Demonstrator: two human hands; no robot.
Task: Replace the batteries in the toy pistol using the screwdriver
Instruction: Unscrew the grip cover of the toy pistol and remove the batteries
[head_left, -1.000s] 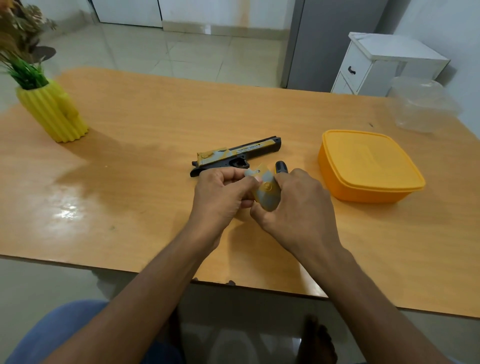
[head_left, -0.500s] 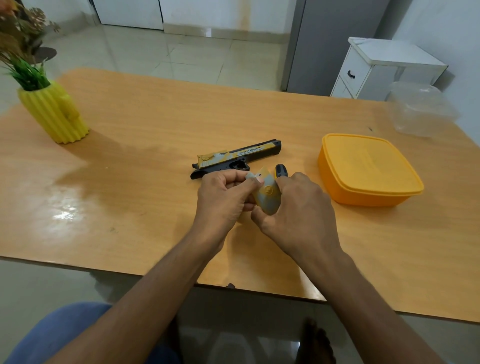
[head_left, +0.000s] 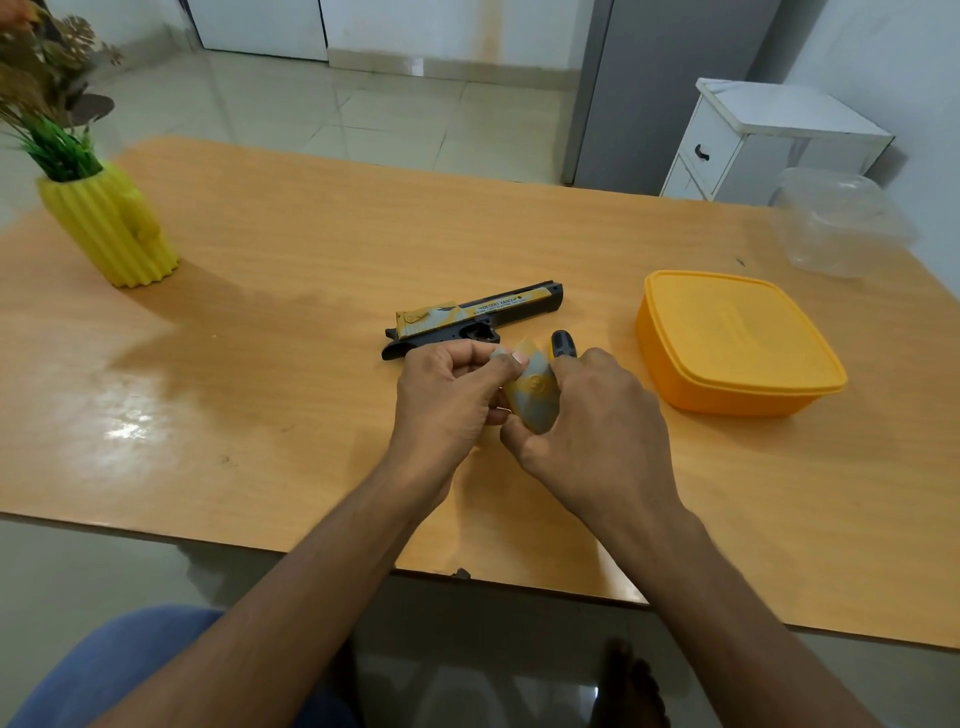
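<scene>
Near the middle of the wooden table, toward its near edge, two hands meet over one small grey-and-yellow plastic grip piece. The left hand pinches its upper end between thumb and curled fingers, and the right hand curls round its other side. That same right hand also holds one black-and-yellow handled screwdriver, of which only the handle end shows above the fingers — the tip is hidden.

Just beyond the hands lies one yellow-and-black toy pistol, flat on its side on the table. Its long axis runs left to right, slanting slightly away; the muzzle points toward the right edge and the rear end toward the left hand.

Two containers stand toward the right edge: one orange square plastic box with its lid on, contents unseen, and behind it, at the far right corner, one clear plastic tub — what it holds I cannot tell. By the far left corner stands one yellow ribbed cactus-shaped vase holding green and dried plants.
</scene>
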